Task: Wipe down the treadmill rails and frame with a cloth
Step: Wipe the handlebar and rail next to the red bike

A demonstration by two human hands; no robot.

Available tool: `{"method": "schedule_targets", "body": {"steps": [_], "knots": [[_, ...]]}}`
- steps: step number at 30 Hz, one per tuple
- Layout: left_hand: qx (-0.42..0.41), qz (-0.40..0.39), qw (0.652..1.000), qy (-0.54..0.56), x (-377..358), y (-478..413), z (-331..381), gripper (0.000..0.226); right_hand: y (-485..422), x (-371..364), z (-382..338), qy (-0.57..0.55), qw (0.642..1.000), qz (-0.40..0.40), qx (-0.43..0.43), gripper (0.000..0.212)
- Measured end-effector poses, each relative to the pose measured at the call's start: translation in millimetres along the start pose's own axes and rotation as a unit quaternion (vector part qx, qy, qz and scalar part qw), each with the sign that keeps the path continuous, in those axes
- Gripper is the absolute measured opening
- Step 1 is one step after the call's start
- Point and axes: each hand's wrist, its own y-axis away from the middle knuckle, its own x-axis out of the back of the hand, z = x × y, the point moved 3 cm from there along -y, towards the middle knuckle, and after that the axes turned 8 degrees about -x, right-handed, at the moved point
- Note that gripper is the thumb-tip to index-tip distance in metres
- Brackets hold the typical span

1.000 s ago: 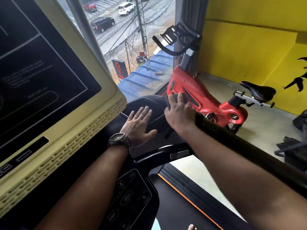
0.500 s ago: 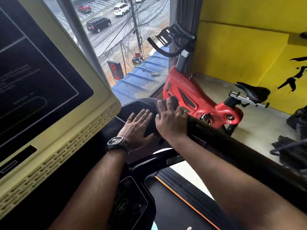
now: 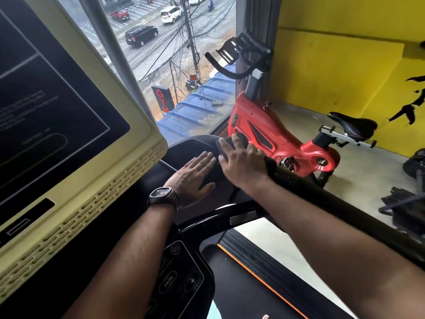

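Console [image 3: 76, 125] left, left hand [image 3: 193, 176] beside right hand [image 3: 242, 163], cloth [image 3: 241, 139] on handrail [image 3: 345, 203] — bike [image 3: 271, 137] behind.

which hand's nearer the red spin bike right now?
Right. The right hand grips the cloth on the rail end, on the side toward the red spin bike; the left hand lies flat on the console deck, farther toward the screen.

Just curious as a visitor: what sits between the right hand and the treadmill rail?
A dark cloth, which the right hand holds against the rail; the head view shows it.
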Motion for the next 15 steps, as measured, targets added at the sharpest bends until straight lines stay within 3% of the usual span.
{"method": "schedule_targets", "body": {"steps": [3,5,8,11,15], "knots": [[-0.007,0.006,1.0,-0.004,1,0,1,0.08,-29,5,28,-0.088,0.985,-0.102,-0.105,0.054],[-0.011,0.01,1.0,-0.008,0,1,0,0.078,-17,4,31,-0.046,0.981,-0.07,-0.174,0.054],[-0.025,0.009,1.0,-0.016,-3,0,-2,0.075,32,-5,8,0.044,0.995,0.041,-0.084,0.055],[-0.039,0.005,0.999,-0.02,-4,-2,-1,0.073,27,-5,1,0.035,0.997,0.058,0.028,0.06],[-0.063,0.002,0.998,-0.014,-3,-2,2,0.071,-20,1,24,-0.06,0.993,-0.065,-0.082,0.056]]}}
